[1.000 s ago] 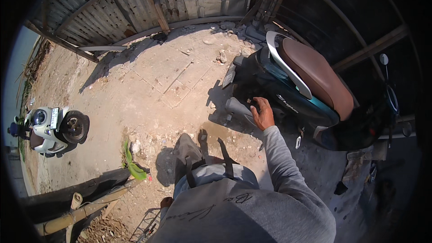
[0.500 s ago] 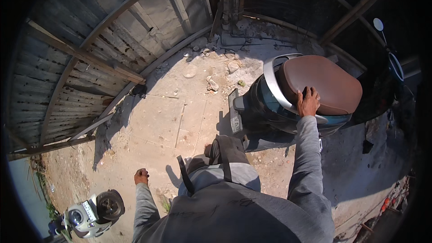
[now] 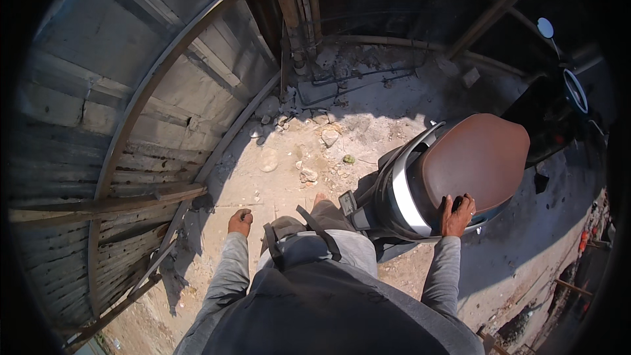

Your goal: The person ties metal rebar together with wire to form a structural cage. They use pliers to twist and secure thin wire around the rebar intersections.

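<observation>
My right hand [image 3: 457, 215] rests at the near edge of a brown scooter seat [image 3: 478, 158], thumb and fingers apart over the seat edge. Its wrist lies by the silver grab rail [image 3: 409, 204] that curves round the back of the seat. The dark scooter [image 3: 384, 207] stands to my right, its tail toward me and its mirrors far to the right. My left hand [image 3: 240, 221] hangs over the ground beside my body, fingers curled in, with nothing visible in them. A bare foot [image 3: 320, 198] shows ahead of my dark trousers.
A corrugated metal wall [image 3: 141, 187] with wooden beams runs along the left. Stones [image 3: 329, 137] and rubble lie on the sandy ground ahead, near thin dark rods [image 3: 328, 96]. Wooden posts [image 3: 296, 10] stand at the far corner. Debris [image 3: 585, 240] lies at the right edge.
The view has turned and shifted, and the white scooter at lower left has left it. My left hand has swung forward. My right hand remains at the seat edge.
</observation>
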The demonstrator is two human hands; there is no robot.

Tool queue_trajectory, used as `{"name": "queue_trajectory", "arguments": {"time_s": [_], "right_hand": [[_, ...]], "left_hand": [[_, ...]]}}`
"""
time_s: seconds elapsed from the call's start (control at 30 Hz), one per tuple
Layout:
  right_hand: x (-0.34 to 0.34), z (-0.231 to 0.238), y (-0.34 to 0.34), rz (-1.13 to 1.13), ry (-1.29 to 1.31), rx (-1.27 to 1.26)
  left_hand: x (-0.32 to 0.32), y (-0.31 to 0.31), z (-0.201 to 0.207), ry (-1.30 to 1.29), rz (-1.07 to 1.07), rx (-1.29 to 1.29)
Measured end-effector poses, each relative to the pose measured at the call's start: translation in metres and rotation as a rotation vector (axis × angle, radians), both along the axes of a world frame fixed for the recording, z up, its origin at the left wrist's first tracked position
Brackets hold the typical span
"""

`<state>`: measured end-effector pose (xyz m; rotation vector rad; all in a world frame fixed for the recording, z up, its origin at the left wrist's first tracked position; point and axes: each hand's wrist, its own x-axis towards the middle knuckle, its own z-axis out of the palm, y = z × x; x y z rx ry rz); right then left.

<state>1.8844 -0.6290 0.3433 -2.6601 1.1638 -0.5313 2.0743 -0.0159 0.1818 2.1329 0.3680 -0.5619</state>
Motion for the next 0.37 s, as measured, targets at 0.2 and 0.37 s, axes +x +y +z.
{"name": "queue_trajectory", "arguments": {"time_s": [0.2,0.37], "right_hand": [[0.004,0.008,-0.004,-0.133,0.004,0.0],[0.035,0.013,0.023,-0.347,-0.106,0.135]], "left_hand": [[0.149,-0.059,0.006,-0.026,-0.251,0.106],[0.34,-0.107,-0.002,-0.131,-0.486,0.295]]}}
